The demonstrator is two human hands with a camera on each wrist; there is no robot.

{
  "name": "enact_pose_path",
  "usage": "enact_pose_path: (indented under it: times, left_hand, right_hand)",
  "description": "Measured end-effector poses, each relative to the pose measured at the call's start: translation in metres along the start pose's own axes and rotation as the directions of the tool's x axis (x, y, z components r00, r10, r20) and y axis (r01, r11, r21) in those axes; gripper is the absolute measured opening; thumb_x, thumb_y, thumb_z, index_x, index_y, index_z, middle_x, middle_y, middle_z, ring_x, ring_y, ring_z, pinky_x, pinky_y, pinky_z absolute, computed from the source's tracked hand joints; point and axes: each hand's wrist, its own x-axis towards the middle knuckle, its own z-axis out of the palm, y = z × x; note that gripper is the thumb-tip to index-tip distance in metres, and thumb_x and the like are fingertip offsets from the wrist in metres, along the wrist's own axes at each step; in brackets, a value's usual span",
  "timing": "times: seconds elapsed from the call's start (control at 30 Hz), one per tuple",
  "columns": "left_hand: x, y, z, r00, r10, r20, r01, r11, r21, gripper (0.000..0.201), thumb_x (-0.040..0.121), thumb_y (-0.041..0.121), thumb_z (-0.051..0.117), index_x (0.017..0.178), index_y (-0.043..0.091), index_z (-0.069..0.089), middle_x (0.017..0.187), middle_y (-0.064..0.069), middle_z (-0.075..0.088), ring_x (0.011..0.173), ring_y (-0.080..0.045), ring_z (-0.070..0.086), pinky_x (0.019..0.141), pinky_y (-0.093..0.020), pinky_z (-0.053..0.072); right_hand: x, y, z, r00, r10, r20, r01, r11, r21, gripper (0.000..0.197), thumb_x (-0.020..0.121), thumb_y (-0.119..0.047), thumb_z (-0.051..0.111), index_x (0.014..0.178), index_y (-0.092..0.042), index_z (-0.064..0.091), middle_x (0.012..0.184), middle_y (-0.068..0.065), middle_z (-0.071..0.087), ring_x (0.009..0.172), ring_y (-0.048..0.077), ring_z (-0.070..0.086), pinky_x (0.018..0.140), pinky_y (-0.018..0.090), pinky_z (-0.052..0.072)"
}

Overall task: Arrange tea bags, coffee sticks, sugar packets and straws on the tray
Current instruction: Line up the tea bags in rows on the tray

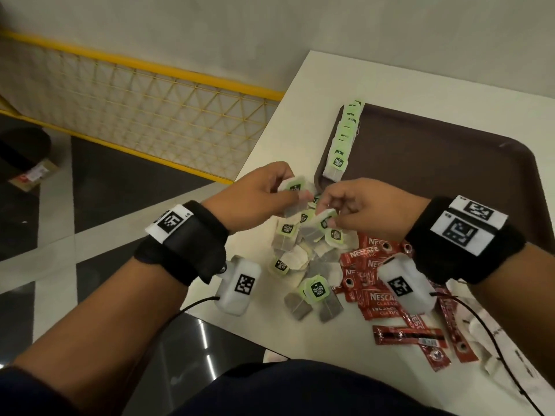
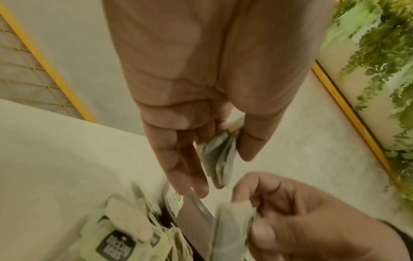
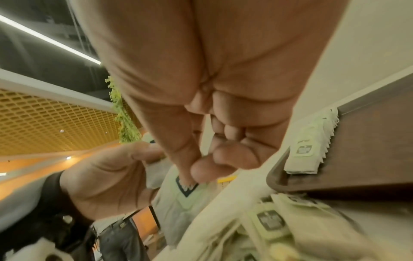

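My left hand (image 1: 285, 189) holds a small stack of green-tagged tea bags (image 2: 220, 153) between thumb and fingers, just off the brown tray's (image 1: 450, 163) near-left corner. Close beside it, my right hand (image 1: 329, 219) pinches a single tea bag (image 1: 316, 228) by thumb and forefinger above the loose tea bag pile (image 1: 300, 262). An overlapping row of tea bags (image 1: 344, 139) lies along the tray's left edge, also in the right wrist view as the row of tea bags (image 3: 308, 153). Red Nescafe coffee sticks (image 1: 375, 283) lie scattered on the table under my right wrist.
White paper packets (image 1: 495, 340) lie at the table's near-right. The white table's (image 1: 330, 79) left edge drops to a dark floor and a yellow mesh railing (image 1: 150, 94). Most of the tray's floor is bare. Cables run from both wrist cameras.
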Motion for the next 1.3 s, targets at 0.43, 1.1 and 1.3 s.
enact_pose_path:
  times: [0.43,1.1,1.3]
  left_hand:
    - [0.052,-0.009,0.036,0.971,0.051,-0.233,-0.071,0.995,-0.077,0.027,0.087,0.008,0.070,0.081,0.016,0.046,0.077,-0.009,0.063,0.063,-0.019,0.064,0.067,-0.046,0.059]
    - [0.086,-0.020,0.012,0.936,-0.264,-0.235,0.090,0.822,-0.562,0.010,0.094,0.000,0.055,0.101,0.005,0.050,0.122,-0.033,0.057,0.089,-0.030,0.074,0.069,-0.022,0.058]
    - [0.087,-0.024,0.008,0.933,-0.285,-0.219,0.141,0.851,-0.505,0.018,0.094,0.005,0.059,0.111,0.002,0.053,0.115,-0.023,0.066,0.089,-0.025,0.074,0.067,-0.023,0.058]
  right_hand:
    - [0.023,0.025,-0.017,0.881,0.264,-0.393,-0.039,0.867,0.496,0.027,0.078,-0.011,0.078,0.100,-0.002,0.067,0.085,0.015,0.069,0.069,0.014,0.059,0.057,0.018,0.047]
    - [0.089,0.061,-0.022,0.700,0.687,-0.195,-0.351,0.569,0.744,0.021,0.084,-0.001,0.071,0.078,-0.009,0.053,0.098,0.021,0.067,0.067,0.022,0.063,0.073,0.033,0.058]
    - [0.088,0.064,-0.022,0.702,0.652,-0.287,-0.383,0.686,0.619,0.018,0.086,-0.015,0.072,0.080,-0.015,0.055,0.088,0.011,0.070,0.055,0.014,0.061,0.042,0.020,0.046]
